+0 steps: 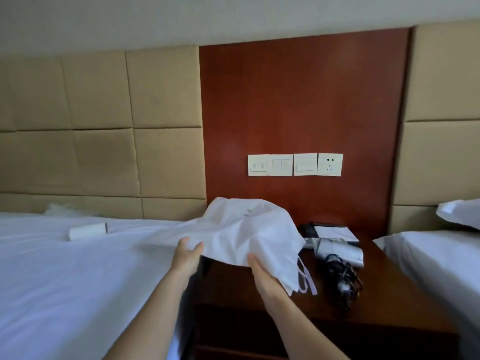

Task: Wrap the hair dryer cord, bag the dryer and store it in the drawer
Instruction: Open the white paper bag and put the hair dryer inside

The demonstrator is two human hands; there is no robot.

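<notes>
A white cloth drawstring bag (249, 229) is held up over the left part of the dark wooden nightstand (389, 294). My left hand (187, 255) grips its left lower edge and my right hand (262, 274) grips its lower right part, where the white drawstrings (306, 281) hang down. The grey-white hair dryer (337, 249) lies on the nightstand to the right of the bag. Its black cord (342, 276) lies in a loose bundle in front of it. No drawer front shows clearly.
A white bed (65, 281) lies to the left with a small white cylinder (88, 231) on it. Another bed (441, 263) and a pillow (459, 211) are on the right. A notepad (335, 231) lies at the nightstand's back. Wall switches and a socket (330, 164) sit above.
</notes>
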